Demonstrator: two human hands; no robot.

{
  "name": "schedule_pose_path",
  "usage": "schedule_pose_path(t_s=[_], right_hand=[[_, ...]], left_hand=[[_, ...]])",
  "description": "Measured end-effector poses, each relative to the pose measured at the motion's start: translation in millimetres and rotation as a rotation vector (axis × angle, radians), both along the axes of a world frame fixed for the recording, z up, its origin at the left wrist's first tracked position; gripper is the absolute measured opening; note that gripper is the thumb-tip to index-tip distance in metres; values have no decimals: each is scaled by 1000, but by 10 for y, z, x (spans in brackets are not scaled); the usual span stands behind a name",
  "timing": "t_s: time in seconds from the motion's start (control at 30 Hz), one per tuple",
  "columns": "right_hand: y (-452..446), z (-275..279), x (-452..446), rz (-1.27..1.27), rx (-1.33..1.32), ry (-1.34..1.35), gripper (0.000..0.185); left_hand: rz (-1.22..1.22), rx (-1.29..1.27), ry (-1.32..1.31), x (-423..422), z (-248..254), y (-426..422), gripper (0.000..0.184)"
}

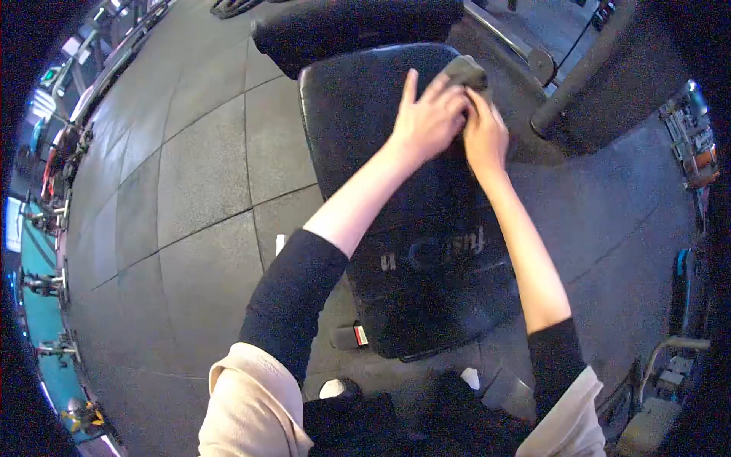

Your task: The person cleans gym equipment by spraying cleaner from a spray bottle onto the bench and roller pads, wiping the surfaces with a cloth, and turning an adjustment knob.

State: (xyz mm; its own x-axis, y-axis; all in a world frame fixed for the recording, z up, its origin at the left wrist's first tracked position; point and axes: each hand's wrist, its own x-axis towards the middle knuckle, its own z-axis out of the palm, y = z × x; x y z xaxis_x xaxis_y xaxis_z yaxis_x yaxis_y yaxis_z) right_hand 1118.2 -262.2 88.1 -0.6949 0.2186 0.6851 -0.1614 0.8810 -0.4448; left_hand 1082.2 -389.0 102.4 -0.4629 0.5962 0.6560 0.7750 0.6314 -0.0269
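Note:
A dark grey-green cloth (466, 72) is bunched at the far right corner of a black padded bench (365, 114). My left hand (432, 120) grips the cloth's near side, with one finger sticking out to the left over the pad. Beside it, my right hand (486, 137) has its fingers closed on the same cloth, close against the left one. Some fingertips are hidden by the hands and the cloth. White lettering (457, 244) appears upside down on the near part of the pad.
A black padded roll (358, 30) lies beyond the bench, and a dark upright machine part (601, 84) stands to the right. Grey rubber tiles (205, 167) cover the floor. Gym equipment (46, 286) lines the left side; a metal frame (670, 358) is at lower right.

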Motion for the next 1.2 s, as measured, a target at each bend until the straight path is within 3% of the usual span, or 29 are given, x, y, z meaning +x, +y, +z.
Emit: schedule_pose_path(t_s=[0.07, 0.13, 0.2, 0.27, 0.33, 0.53, 0.67, 0.8, 0.87, 1.0, 1.1, 1.13, 1.17, 1.2], right_hand=[[-204, 130, -568, -36, 123, 40, 23], [-505, 252, -1032, 76, 147, 180, 26], [-928, 421, -1145, 139, 158, 36, 26], [-1268, 222, -1213, 186, 247, 174, 23], [-1470, 221, -1008, 316, 161, 140, 18], [-1829, 88, -326, 674, 321, 174, 18], [-1852, -50, 199, 817, 384, 138, 15], [-1377, -80, 552, 855, 336, 73, 13], [-936, -67, 674, 872, 423, 72, 18], [50, -83, 920, 648, 460, 28, 17], [636, -163, 1208, 297, 436, -94, 19], [735, -118, 1352, 167, 320, -284, 19], [844, -179, 1432, 146, -51, -284, 17], [875, -151, 1578, 28, -116, -247, 19]], left_hand=[[151, 13, 75, -359, 132, -170, 29], [304, 49, -10, -609, 278, -442, 29], [475, 46, 107, -674, 259, -782, 29], [512, -14, 116, -526, 226, -1117, 31], [604, 9, 21, -318, 186, -1285, 34], [754, 183, -172, 603, -125, -1608, 32], [711, 84, -254, 1241, -232, -1800, 32], [511, 16, -267, 1782, 40, -1718, 41], [400, 211, -290, 2040, 112, -1716, 46], [391, 234, -296, 2611, -123, -1979, 48], [350, 224, -423, 3049, -430, -2127, 46], [369, 203, -496, 3188, -489, -2149, 45], [388, 182, -568, 3299, -541, -2165, 44], [380, 184, -572, 3397, -591, -2180, 44]])
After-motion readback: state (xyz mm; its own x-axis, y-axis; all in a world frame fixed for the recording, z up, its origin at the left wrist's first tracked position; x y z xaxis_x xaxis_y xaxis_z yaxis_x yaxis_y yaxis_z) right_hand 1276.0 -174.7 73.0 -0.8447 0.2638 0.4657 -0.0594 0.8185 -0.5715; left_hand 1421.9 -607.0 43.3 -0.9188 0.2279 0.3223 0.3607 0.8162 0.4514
